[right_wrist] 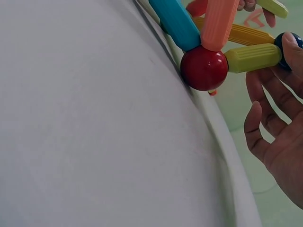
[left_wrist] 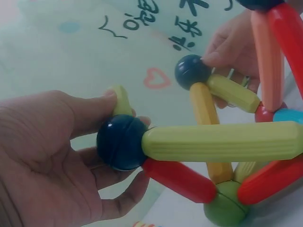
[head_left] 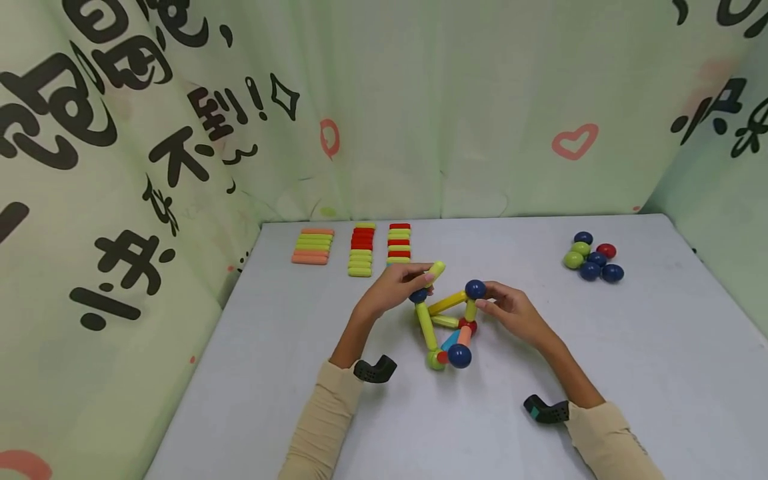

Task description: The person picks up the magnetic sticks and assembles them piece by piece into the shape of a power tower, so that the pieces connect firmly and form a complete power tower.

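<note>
A frame of coloured rods and balls (head_left: 427,327) is held between both hands over the table. At its left top corner, my left hand (head_left: 393,288) pinches a yellow-green rod (head_left: 438,269) between thumb and fingers, its lower end at a dark blue ball (left_wrist: 121,143). On the other side, my right hand (head_left: 517,317) grips a second dark blue ball (head_left: 476,289) with thumb and fingertips. A yellow rod (head_left: 447,303) slopes down from that ball. A red ball (right_wrist: 204,68) joins a light blue rod (right_wrist: 176,23), a salmon rod (right_wrist: 218,23) and a yellow-green one.
Behind the hands lie three rows of loose rods: a left row (head_left: 313,246), a middle row (head_left: 362,249) and a right row (head_left: 399,243). Several loose balls (head_left: 590,270) cluster at the back right of the white table (head_left: 660,373). A printed curtain (head_left: 438,107) hangs behind the table.
</note>
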### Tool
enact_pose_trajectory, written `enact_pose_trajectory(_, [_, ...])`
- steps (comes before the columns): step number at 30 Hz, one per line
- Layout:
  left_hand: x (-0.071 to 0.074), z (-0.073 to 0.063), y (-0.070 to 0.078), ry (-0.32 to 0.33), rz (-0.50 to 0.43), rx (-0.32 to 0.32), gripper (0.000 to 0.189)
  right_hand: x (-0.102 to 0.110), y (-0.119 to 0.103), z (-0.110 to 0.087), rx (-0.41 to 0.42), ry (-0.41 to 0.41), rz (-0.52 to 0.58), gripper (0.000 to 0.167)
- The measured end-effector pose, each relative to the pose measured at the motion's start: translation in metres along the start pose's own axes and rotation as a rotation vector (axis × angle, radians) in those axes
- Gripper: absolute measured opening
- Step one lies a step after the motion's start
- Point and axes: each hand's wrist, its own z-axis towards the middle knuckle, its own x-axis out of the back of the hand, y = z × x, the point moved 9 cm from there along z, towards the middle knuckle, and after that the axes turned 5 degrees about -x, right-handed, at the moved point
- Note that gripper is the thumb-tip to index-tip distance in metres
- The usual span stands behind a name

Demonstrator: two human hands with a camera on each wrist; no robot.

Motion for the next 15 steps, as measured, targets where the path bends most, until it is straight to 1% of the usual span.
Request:
enact_pose_trajectory(4, [-0.010,0.003,0.001,-0.036,0.080,-0.001,0.042,-0.001,0.000,0.000,0.012,0.022,-0.007,0.031])
enact_pose_trajectory(7, [-0.015,0.003,0.001,-0.050,0.161,-0.008,0.039,-0.001,0.000,0.001,0.014,0.040,-0.034,0.031])
enact_pose_trajectory(10, [-0.019,0.004,0.001,-0.073,0.220,-0.008,0.039,-0.003,0.001,0.002,0.009,0.059,-0.065,0.032])
enact_pose_trajectory(12, [-0.023,0.004,0.001,-0.089,0.236,-0.018,0.038,-0.004,0.000,0.002,0.010,0.071,-0.090,0.032])
enact_pose_trajectory(15, [-0.026,0.005,0.000,-0.100,0.231,-0.030,0.038,-0.007,-0.004,0.002,0.018,0.089,-0.136,0.034])
